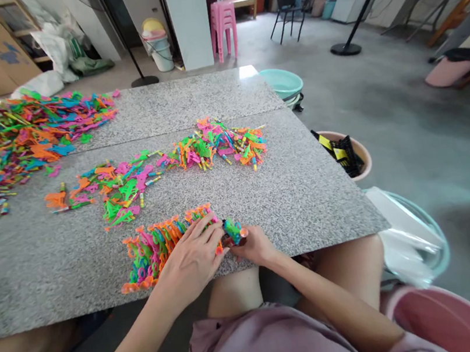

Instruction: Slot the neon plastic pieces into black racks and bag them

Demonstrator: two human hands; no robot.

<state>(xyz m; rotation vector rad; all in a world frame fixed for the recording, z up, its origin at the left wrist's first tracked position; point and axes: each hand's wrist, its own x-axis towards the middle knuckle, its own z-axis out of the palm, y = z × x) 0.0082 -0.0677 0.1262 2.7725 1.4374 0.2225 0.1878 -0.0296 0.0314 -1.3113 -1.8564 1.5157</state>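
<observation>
"Where are the hands?"

"Both are at the near edge of the speckled grey stone-topped table (309, 200), low over its surface."

"And the left hand (193, 253)?"

"Palm down across the right part of a long, packed row of bright plastic pieces with round orange tips (157, 247). Its fingers stretch out nearly straight, lying close beside one another, with the fingertips at the row's right end. The thumb's hold is mostly hidden, so I can't tell whether the hand is clamped or merely resting."

"What about the right hand (255, 246)?"

"It's just beside the left, at the end of the row. Thumb and fingers are drawn in together, closed on a small blue-and-green plastic cluster with a round orange tip (232, 229). Something dark shows between the hands, against the cluster; it's too small to make out."

"Anything beyond them?"

"Farther across the stone lie two loose, touching piles of orange, green, pink and blue plastic pieces (212, 144). A much larger multicoloured plastic heap (12, 135) spreads over the far left. On the floor to the right, a round peach-coloured basin (363, 158) holds black things with yellow patches."
</observation>
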